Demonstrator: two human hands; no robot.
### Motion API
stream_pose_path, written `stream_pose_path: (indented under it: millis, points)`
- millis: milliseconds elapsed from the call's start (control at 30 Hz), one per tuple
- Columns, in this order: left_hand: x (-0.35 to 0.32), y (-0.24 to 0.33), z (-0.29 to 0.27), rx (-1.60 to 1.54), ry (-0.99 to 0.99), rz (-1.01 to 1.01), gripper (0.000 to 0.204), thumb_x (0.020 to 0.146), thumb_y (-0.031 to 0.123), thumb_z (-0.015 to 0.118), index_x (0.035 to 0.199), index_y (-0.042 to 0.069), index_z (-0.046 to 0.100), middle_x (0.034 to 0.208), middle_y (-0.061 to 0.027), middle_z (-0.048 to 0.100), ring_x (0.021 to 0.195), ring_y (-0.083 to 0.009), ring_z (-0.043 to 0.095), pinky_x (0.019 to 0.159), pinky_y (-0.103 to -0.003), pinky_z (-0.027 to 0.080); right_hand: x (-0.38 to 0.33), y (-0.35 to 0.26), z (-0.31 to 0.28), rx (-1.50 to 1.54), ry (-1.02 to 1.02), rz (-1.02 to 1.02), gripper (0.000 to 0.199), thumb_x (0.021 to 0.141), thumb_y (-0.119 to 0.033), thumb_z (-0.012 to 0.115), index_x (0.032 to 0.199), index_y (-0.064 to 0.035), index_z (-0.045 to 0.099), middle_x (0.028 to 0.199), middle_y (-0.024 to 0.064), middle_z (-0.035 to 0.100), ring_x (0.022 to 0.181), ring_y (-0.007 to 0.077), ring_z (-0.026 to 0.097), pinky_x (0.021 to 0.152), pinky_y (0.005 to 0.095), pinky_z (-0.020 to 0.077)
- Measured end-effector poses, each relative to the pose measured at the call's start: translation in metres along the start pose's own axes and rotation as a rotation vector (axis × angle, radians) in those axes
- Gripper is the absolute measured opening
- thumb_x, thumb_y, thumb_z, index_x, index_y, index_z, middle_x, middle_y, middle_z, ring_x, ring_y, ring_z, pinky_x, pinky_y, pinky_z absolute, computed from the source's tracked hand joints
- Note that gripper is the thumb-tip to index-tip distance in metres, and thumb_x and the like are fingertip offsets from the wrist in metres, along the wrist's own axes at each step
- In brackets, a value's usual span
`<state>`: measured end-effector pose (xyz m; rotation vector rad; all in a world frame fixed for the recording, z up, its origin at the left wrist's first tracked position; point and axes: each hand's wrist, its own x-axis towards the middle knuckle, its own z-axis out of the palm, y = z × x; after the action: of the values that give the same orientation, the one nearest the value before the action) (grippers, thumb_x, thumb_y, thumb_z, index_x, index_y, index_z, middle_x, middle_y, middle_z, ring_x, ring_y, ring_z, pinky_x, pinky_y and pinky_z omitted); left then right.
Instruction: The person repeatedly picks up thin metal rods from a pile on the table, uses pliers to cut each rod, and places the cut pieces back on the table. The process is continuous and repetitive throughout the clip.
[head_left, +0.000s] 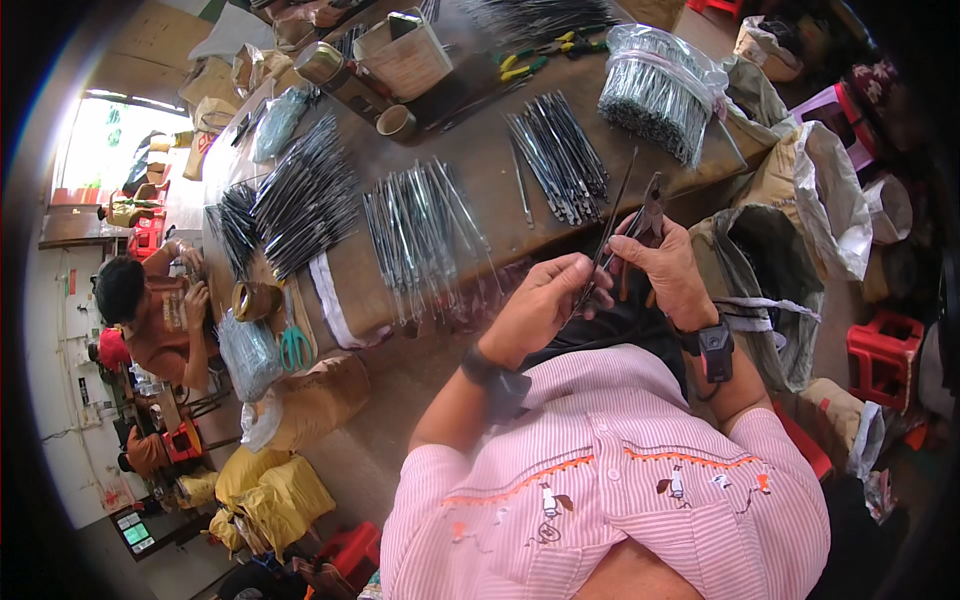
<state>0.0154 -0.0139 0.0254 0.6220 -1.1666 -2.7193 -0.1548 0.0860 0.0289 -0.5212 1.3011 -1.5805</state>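
Observation:
My left hand [553, 290] is closed around a thin dark metal rod [624, 188], which slants up and away over the table edge. Close beside it, my right hand [668, 268] grips a pair of pliers [652, 205], jaws pointing up. The two hands nearly meet in front of my body; whether the pliers touch the rod I cannot tell. Just beyond them, a pile of dark rods [562, 158] lies near the table's edge, with a looser spread of shiny rods [425, 230] to its left. A big plastic-wrapped bundle of rods [655, 90] stands at the right.
The brown table [470, 120] also bears a larger rod heap [305, 195], yellow-and-black-handled pliers [525, 68], a box [403, 52], a tape roll [396, 122] and green-handled scissors [296, 345]. A co-worker [160, 310] sits at the left. Open sacks [765, 270] and a red stool [886, 358] stand right.

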Motion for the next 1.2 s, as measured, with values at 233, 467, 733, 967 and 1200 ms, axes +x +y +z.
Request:
stream_pose_path:
  millis: [233, 467, 733, 967, 1200]
  points:
    - [0.012, -0.019, 0.002, -0.079, 0.203, 0.049, 0.012, 0.088, 0.013, 0.067, 0.090, 0.006, 0.058, 0.076, -0.0011, 0.060, 0.057, -0.0082, 0.053, 0.046, -0.018, 0.036, -0.003, 0.003, -0.002, -0.106, -0.043, -0.027, 0.017, 0.084, -0.010, 0.071, 0.097, -0.0023, 0.063, 0.080, 0.0041, 0.066, 0.063, 0.0086, 0.061, 0.054, 0.0208, 0.0489]
    - [0.014, -0.016, 0.000, -0.011, 0.297, 0.100, 0.011, 0.087, 0.007, 0.066, 0.097, 0.002, 0.063, 0.076, 0.0001, 0.061, 0.053, -0.0037, 0.048, 0.044, -0.017, 0.036, 0.006, 0.021, -0.024, 0.538, 0.126, 0.310, 0.037, 0.094, -0.030, 0.050, 0.095, 0.0048, 0.061, 0.100, 0.0181, 0.066, 0.088, 0.0232, 0.065, 0.080, 0.0328, 0.0527]
    - [0.014, -0.013, 0.011, 0.512, 0.396, 0.352, 0.017, 0.086, -0.002, 0.062, 0.101, 0.000, 0.067, 0.080, -0.0022, 0.059, 0.066, -0.0083, 0.053, 0.058, -0.020, 0.042, -0.014, 0.040, -0.047, 0.422, -0.540, 0.099, 0.025, 0.088, -0.012, 0.049, 0.108, 0.0009, 0.057, 0.107, 0.0226, 0.061, 0.082, 0.0313, 0.066, 0.066, 0.0354, 0.0578]
    - [0.019, -0.016, 0.006, 0.731, 0.455, 0.523, 0.018, 0.084, -0.005, 0.060, 0.101, -0.001, 0.067, 0.081, -0.0052, 0.054, 0.073, -0.0122, 0.053, 0.069, -0.023, 0.044, -0.025, 0.039, -0.050, -0.428, -0.328, 0.164, 0.052, 0.074, -0.001, 0.050, 0.126, -0.0025, 0.046, 0.102, 0.0071, 0.056, 0.082, 0.0160, 0.056, 0.069, 0.0278, 0.0490]
    - [0.021, -0.018, 0.001, 0.749, 0.471, 0.471, 0.017, 0.084, -0.003, 0.060, 0.101, -0.003, 0.066, 0.088, -0.0058, 0.062, 0.081, -0.0111, 0.057, 0.075, -0.024, 0.046, -0.020, 0.029, -0.055, -1.023, -0.281, -0.140, 0.044, 0.071, -0.001, 0.050, 0.115, 0.0006, 0.052, 0.083, 0.0065, 0.056, 0.075, 0.0163, 0.053, 0.065, 0.0307, 0.0453]
